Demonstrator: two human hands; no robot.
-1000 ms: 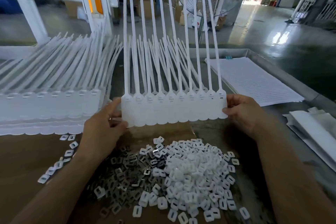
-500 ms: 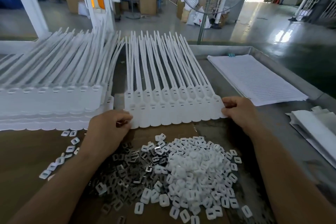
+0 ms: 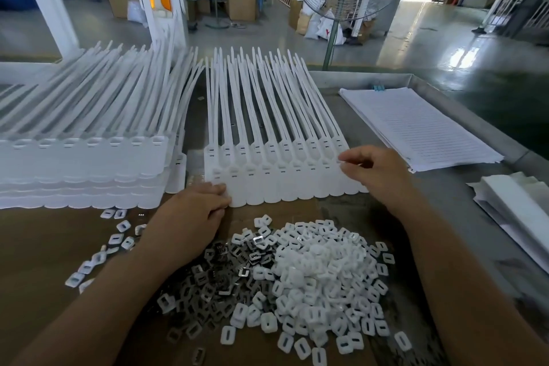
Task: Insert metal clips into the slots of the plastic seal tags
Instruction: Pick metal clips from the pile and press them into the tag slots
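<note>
A strip of joined white seal tags [image 3: 282, 178] lies flat on top of more such strips, long tails pointing away from me. My left hand [image 3: 190, 214] grips its near left corner with curled fingers. My right hand [image 3: 377, 175] pinches the strip's right end between thumb and fingertips. In front of me sits a pile of dark metal clips [image 3: 217, 279], merging on its right with a heap of white plastic inserts [image 3: 323, 276]. Neither hand holds a clip.
A tall stack of tag strips [image 3: 89, 169] fills the left side. Lined paper sheets [image 3: 416, 128] lie at the right inside the metal tray rim [image 3: 463, 116], with folded white material [image 3: 520, 211] nearer. Loose white inserts [image 3: 116, 238] dot the brown cardboard [image 3: 44, 252].
The strip was held upright a second ago; both hands have lowered it flat onto the strips beneath. The hands stay at its two ends.
</note>
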